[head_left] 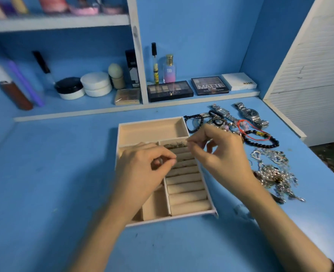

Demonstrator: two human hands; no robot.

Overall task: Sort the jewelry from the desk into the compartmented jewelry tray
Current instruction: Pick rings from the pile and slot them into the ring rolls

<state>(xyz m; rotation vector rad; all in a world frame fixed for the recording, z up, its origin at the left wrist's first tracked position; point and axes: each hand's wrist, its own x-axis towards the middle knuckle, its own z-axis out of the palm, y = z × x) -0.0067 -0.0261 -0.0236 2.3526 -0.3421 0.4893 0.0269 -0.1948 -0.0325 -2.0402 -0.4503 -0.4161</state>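
The tray (152, 131) lies flat at the middle of the desk (44, 193), nearer the back edge than the front. It has a wide compartment along its back, narrow compartments on the left and a column of ring rolls (185, 185) on the right. A few small metal pieces (174, 145) sit at the back end of that column.

Both hands hover over the tray. The left hand (142, 167) is above the left compartments, fingers curled, thumb and forefinger (168, 159) pinching a small greyish item (160, 161) too blurred to name. The right hand (219, 152) is over the tray's right edge, fingers curled, thumb and forefinger tips (191, 144) pressed together; I cannot tell whether they hold anything.

The unsorted jewelry lies toward the desk's right edge. 2 watches (251, 114) lie near the back right corner, with dark bracelets (193, 122) just beside the tray's back right corner. A black bead bracelet (260, 140) and a red cord (248, 130) lie between them, and a heap of silver chains (274, 171) lies nearer the front.

On the back ledge stand 2 palettes (170, 91), a white box (238, 81) and a perfume bottle (169, 69).
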